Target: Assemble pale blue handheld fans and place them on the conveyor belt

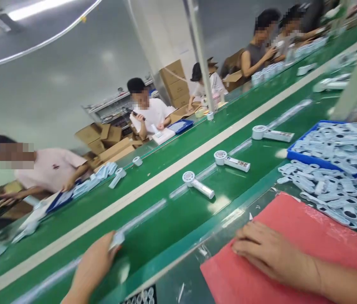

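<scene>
My left hand (94,261) reaches over the green conveyor belt, its fingers closed around what looks like a handheld fan (118,239). Only a small pale-blue end shows, slightly blurred; the hand hides the rest. Farther up the belt lie three white handheld fans: a near one (198,184), a middle one (231,161) and a far one (272,133), each with a round head and a straight handle. On the red sheet (298,223) at the bench's right side rests my right hand (265,247), palm down, fingers loosely bent, nothing visible in it.
A blue tray (292,153) heaped with pale-blue handle parts stands at right, with more loose parts (327,185) before it. Small round pieces (142,297) sit at the bottom edge. Co-workers sit across the belt, and a post (355,76) rises at right.
</scene>
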`<state>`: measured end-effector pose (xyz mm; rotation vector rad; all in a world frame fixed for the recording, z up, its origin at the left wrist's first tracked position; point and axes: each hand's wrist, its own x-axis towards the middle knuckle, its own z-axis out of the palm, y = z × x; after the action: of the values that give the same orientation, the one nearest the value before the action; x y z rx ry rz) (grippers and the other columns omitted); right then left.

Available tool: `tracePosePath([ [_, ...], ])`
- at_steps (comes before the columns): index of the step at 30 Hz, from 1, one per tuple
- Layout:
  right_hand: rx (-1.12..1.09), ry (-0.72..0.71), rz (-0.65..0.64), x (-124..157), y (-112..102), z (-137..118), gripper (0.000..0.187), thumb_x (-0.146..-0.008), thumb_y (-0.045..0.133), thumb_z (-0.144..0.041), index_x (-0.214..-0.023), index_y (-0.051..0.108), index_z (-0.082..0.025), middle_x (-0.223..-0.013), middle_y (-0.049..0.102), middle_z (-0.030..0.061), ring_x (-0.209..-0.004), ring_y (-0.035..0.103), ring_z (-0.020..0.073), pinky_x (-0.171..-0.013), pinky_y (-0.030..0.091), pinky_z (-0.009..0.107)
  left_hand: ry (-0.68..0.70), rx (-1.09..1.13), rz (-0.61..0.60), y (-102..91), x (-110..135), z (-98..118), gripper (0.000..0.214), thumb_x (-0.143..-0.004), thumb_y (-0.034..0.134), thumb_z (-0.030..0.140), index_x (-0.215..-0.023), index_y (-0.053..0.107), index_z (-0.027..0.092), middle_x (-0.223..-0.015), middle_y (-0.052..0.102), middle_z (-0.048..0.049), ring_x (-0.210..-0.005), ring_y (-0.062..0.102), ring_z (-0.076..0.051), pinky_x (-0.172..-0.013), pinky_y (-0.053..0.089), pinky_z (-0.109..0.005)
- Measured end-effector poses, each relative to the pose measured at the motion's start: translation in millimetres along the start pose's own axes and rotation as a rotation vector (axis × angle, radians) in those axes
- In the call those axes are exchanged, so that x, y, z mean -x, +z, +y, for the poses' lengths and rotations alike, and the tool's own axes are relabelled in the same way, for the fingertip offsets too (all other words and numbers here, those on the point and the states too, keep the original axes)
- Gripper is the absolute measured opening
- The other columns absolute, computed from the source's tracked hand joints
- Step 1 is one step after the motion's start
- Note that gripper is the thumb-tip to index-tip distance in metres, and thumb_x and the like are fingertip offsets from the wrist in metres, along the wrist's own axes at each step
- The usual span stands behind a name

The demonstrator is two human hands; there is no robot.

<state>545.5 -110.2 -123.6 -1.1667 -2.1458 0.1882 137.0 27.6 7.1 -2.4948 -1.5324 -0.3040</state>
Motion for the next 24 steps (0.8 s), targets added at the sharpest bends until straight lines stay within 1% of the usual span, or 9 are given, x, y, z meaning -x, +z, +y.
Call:
tracePosePath([
  [1,-0.055,0.039,0.038,3.5,0.3,2.8,0.023,-0.101,0.041,-0.015,-0.108,0.062,-0.023,-0.101,0.063,0.0074,-0.090,0.060,0.0213,-0.078,0.049,0.036,0.048,-0.050,-0.027,3.7,5.9,18.0,0.019,-0.096,0.047,0.034,-0.104,0.062,0.026,-0.094,0.074,-0.0007,-0.084,0.071,-0.025,-0.073,0.060,-0.042],
  [3,-0.146,0.163,0.092,14.2,-2.5,11.7,0.021,-0.103,0.040,-0.022,-0.113,0.059,-0.022,-0.104,0.064,0.0089,-0.093,0.063,0.0210,-0.078,0.053,0.034,0.170,-0.087,-0.100,13.7,7.8,75.0,0.018,-0.092,0.055,0.030,-0.106,0.062,0.023,-0.101,0.074,-0.0045,-0.092,0.070,-0.025,-0.082,0.058,-0.040],
  [6,-0.108,0.308,0.094,40.4,-16.9,34.8,0.025,-0.104,0.042,-0.033,-0.122,0.056,-0.023,-0.112,0.065,0.0098,-0.096,0.066,0.0229,-0.080,0.055,0.036,0.417,-0.032,-0.191,25.2,0.8,190.2,0.012,-0.091,0.060,0.030,-0.102,0.063,0.025,-0.085,0.070,0.0005,-0.085,0.067,-0.020,-0.099,0.049,-0.043],
  [9,0.041,0.350,0.050,71.4,-43.3,61.5,0.028,-0.102,0.044,-0.040,-0.115,0.061,-0.023,-0.111,0.067,0.0089,-0.094,0.067,0.0257,-0.078,0.054,0.039,0.758,-0.011,-0.008,31.3,-1.6,294.7,0.024,-0.099,0.046,0.020,-0.118,0.060,0.016,-0.089,0.066,-0.0052,-0.083,0.061,-0.020,-0.097,0.046,-0.046],
  [12,0.130,0.417,0.002,93.5,-76.9,76.5,0.028,-0.099,0.045,-0.041,-0.102,0.065,-0.022,-0.100,0.068,0.0075,-0.082,0.067,0.0246,-0.068,0.051,0.036,0.815,0.026,0.095,38.0,-3.3,354.6,0.024,-0.100,0.043,0.017,-0.114,0.061,0.015,-0.089,0.063,-0.0056,-0.081,0.057,-0.021,-0.092,0.046,-0.049],
  [15,0.125,0.516,0.034,101.4,-107.6,77.5,0.027,-0.098,0.045,-0.039,-0.105,0.066,-0.023,-0.095,0.066,0.0061,-0.073,0.064,0.0213,-0.059,0.046,0.032,0.743,0.059,-0.022,44.7,-10.2,369.4,0.021,-0.098,0.053,0.027,-0.116,0.060,0.019,-0.096,0.064,-0.0048,-0.095,0.057,-0.025,-0.105,0.039,-0.058],
  [18,0.043,0.591,0.125,99.8,-125.9,68.6,0.026,-0.097,0.049,-0.039,-0.107,0.065,-0.022,-0.091,0.064,0.0048,-0.067,0.060,0.0182,-0.057,0.044,0.029,0.598,0.060,-0.240,44.2,-15.8,355.6,0.033,-0.089,0.069,0.042,-0.113,0.061,0.021,-0.101,0.064,-0.0050,-0.103,0.056,-0.028,-0.109,0.037,-0.060],
  [21,-0.099,0.540,0.110,91.3,-126.9,52.4,0.020,-0.097,0.050,-0.035,-0.104,0.064,-0.023,-0.088,0.062,0.0028,-0.069,0.058,0.0169,-0.062,0.043,0.029,0.461,0.163,-0.411,38.2,-14.5,336.7,0.037,-0.086,0.071,0.049,-0.108,0.062,0.020,-0.103,0.063,-0.0061,-0.097,0.057,-0.026,-0.094,0.048,-0.048],
  [24,-0.189,0.393,0.031,77.9,-113.2,32.7,0.016,-0.098,0.048,-0.029,-0.097,0.063,-0.021,-0.084,0.059,0.0028,-0.073,0.055,0.0179,-0.065,0.039,0.031,0.357,0.318,-0.437,36.3,-9.5,328.9,0.029,-0.088,0.069,0.045,-0.103,0.062,0.020,-0.102,0.062,-0.0062,-0.094,0.056,-0.025,-0.084,0.050,-0.041],
])
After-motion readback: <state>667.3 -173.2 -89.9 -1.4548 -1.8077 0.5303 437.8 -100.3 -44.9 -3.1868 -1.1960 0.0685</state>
